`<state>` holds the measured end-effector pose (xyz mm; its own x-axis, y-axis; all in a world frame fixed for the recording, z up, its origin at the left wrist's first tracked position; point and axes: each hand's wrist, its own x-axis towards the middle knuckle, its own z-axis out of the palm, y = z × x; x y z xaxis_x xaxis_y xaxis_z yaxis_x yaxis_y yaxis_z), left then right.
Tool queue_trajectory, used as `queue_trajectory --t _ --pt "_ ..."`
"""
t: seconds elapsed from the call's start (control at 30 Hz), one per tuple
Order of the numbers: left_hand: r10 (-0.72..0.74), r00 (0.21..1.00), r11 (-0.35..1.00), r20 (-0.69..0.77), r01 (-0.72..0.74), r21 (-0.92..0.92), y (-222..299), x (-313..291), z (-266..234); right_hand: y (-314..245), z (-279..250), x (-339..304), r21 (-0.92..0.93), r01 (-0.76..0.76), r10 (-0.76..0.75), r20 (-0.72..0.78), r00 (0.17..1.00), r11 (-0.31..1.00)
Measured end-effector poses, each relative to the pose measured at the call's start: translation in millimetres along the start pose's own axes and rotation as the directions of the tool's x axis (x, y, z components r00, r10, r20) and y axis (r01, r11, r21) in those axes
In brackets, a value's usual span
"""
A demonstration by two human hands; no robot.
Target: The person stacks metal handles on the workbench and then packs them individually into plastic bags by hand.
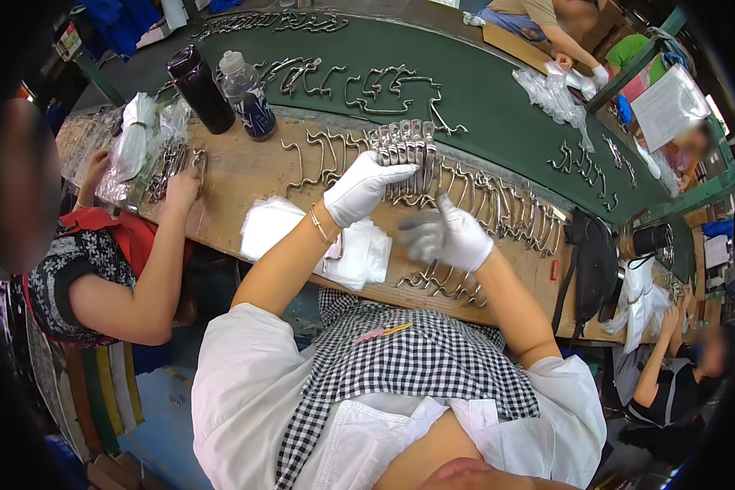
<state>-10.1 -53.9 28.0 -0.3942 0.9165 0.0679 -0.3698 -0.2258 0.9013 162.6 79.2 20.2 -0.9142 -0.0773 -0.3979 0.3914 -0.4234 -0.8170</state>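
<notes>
My left hand [356, 191], in a white glove, is closed on a bundle of shiny bent metal parts [408, 149], lined up side by side with their flat ends up. Just below the bundle, to its right, is my gloved right hand [457, 235]. Its thumb stands apart from the fingers, which are slightly blurred, and nothing shows in it. Rows of similar curved metal parts [498, 204] lie on the wooden bench beyond and right of my hands. A few more curved parts [441, 282] lie nearer me, partly hidden under my right wrist. White plastic bags [366, 255] lie below my left forearm.
A dark flask [200, 88] and a clear bottle [247, 96] stand at the bench's back left. Behind runs a green conveyor belt [498, 106] carrying more metal parts. A black bag [590, 265] sits at right. Co-workers' arms [151, 273] work at left; others are farther off.
</notes>
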Motion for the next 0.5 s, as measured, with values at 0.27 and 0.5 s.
queue_trajectory --t 0.27,0.5 --pt "0.003 0.986 0.956 0.165 -0.051 0.288 18 -29 0 2 36 41 0.695 0.044 -0.281 0.231 0.932 0.717" --pt "0.235 0.788 0.244 0.569 -0.615 0.750 18 -57 -20 21 9 71 0.673 -0.079 -0.180 0.307 0.935 0.735"
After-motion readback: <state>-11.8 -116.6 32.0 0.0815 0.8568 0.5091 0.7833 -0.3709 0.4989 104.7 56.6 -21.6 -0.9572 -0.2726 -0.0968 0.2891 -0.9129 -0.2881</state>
